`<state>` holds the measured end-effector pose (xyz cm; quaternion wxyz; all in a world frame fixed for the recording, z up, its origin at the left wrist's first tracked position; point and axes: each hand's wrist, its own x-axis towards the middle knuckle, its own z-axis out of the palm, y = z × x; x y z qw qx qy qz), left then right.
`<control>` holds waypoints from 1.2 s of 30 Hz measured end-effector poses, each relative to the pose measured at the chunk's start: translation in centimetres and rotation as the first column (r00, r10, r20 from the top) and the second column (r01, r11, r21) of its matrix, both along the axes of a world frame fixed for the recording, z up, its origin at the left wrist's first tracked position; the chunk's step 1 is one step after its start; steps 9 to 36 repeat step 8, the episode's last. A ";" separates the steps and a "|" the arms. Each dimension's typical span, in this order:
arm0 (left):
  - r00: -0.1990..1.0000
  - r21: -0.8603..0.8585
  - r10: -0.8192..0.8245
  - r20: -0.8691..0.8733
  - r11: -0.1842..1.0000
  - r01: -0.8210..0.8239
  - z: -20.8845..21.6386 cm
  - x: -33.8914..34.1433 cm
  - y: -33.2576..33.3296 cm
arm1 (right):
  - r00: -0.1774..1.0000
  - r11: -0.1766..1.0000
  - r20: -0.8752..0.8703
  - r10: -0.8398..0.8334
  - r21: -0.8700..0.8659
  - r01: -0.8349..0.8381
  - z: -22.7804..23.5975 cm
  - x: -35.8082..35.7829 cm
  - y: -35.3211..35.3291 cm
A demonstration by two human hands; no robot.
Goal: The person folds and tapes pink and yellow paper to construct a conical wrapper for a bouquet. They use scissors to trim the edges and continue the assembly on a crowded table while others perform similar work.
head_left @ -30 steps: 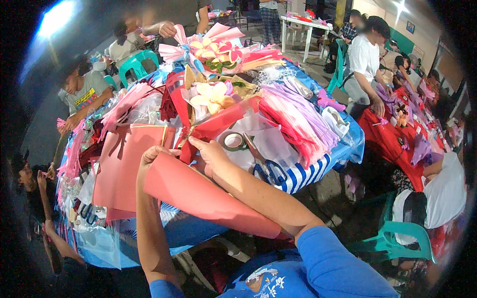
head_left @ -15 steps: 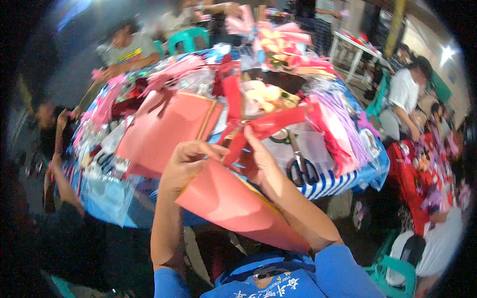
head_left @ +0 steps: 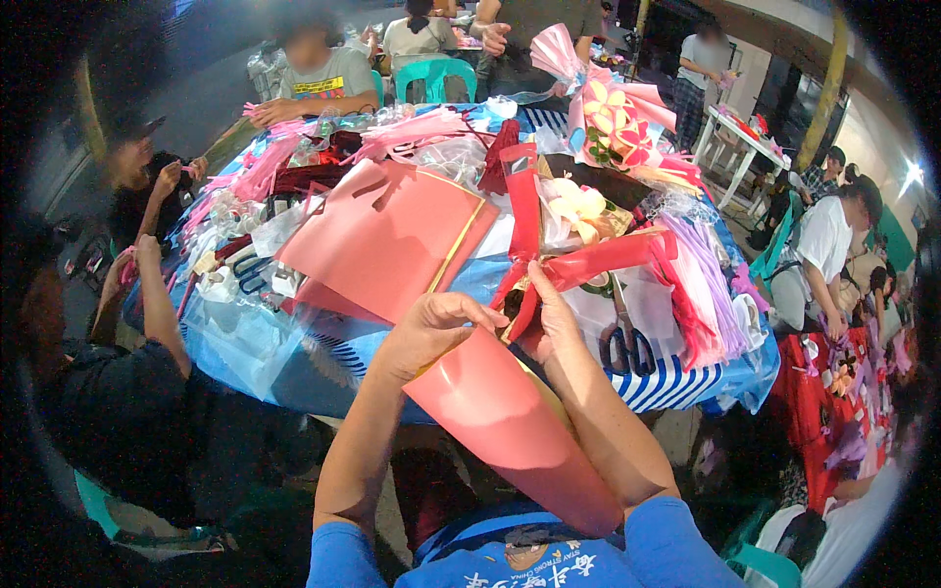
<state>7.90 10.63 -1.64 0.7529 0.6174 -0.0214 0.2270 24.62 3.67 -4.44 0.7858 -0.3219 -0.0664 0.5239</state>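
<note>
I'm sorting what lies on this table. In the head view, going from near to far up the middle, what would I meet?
Rolled pink paper cone → left hand and right hand → red ribbon → cream flower → pink bouquet.

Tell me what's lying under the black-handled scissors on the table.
The scissors rest on clear cellophane sheets spread over a blue-and-white striped table cover. Whatever lies beneath the cellophane and cloth is covered and cannot be seen.
</note>
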 end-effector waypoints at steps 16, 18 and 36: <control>0.986 -0.048 0.167 0.015 0.985 -0.166 -2.7 -3.4 1.4 | 0.998 0.999 0.055 -0.001 0.032 -0.001 -0.3 -0.1 -1.3; 0.986 -0.048 0.167 0.015 0.985 -0.166 -2.7 -3.4 1.4 | 0.998 0.999 0.055 -0.001 0.032 -0.001 -0.3 -0.1 -1.3; 0.986 -0.048 0.167 0.015 0.985 -0.166 -2.7 -3.4 1.4 | 0.998 0.999 0.055 -0.001 0.032 -0.001 -0.3 -0.1 -1.3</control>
